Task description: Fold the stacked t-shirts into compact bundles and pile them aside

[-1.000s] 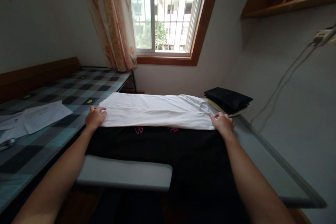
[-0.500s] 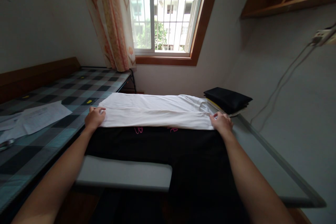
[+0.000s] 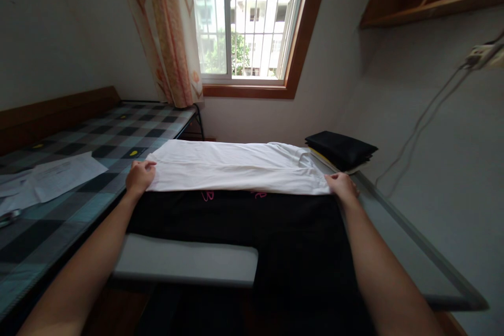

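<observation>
A white cloth (image 3: 232, 168) lies in a wide folded band across the table, over a black garment (image 3: 236, 215) with pink lettering. My left hand (image 3: 140, 176) pinches the left end of the white cloth. At its right end, my right hand (image 3: 342, 188) has its fingers closed on the cloth's edge. Small wrinkles show in the cloth near my right hand. The black garment hangs down over the near table edge, with a pale table part (image 3: 189, 260) showing beside it.
Dark folded cloths (image 3: 340, 149) are stacked at the table's back right. A checked bed (image 3: 79, 189) with papers (image 3: 59, 176) stands on the left. Ahead are a window (image 3: 255, 26) and a curtain (image 3: 169, 31); a shelf (image 3: 437, 8) hangs at the upper right.
My right hand has moved a little to the right, and the right end of the white cloth now reaches further out. My left hand has shifted very slightly left.
</observation>
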Tool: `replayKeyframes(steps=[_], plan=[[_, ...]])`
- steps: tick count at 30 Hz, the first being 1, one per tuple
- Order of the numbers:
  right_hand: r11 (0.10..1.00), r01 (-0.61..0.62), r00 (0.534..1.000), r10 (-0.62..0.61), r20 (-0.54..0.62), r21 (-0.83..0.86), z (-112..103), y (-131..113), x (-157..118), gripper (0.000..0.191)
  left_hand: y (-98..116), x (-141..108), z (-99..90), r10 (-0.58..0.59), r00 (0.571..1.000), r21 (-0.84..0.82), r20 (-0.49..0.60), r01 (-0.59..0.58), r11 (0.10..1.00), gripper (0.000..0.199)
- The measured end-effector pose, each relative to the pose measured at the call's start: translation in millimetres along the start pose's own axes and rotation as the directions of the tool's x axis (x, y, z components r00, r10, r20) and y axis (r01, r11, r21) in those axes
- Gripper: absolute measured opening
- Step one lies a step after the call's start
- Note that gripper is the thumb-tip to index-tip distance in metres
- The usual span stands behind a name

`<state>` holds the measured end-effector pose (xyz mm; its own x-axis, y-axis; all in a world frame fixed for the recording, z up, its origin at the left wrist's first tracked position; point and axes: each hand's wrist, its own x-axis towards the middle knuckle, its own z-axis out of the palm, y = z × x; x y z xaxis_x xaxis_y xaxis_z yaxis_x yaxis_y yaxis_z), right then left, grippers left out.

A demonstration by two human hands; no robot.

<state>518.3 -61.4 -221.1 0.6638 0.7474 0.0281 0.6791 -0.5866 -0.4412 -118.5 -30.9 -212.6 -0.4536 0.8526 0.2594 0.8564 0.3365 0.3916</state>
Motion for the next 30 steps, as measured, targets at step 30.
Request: replayKeyframes(steps=[30], plan=[[0.992,0.126,0.991,-0.125,-0.036,0.017,-8.5,16.4,23.4,0.026,-4.2,-0.7,-24.5,-0.155,0.988,-0.035,-0.006,0.155,0.987,0.048]])
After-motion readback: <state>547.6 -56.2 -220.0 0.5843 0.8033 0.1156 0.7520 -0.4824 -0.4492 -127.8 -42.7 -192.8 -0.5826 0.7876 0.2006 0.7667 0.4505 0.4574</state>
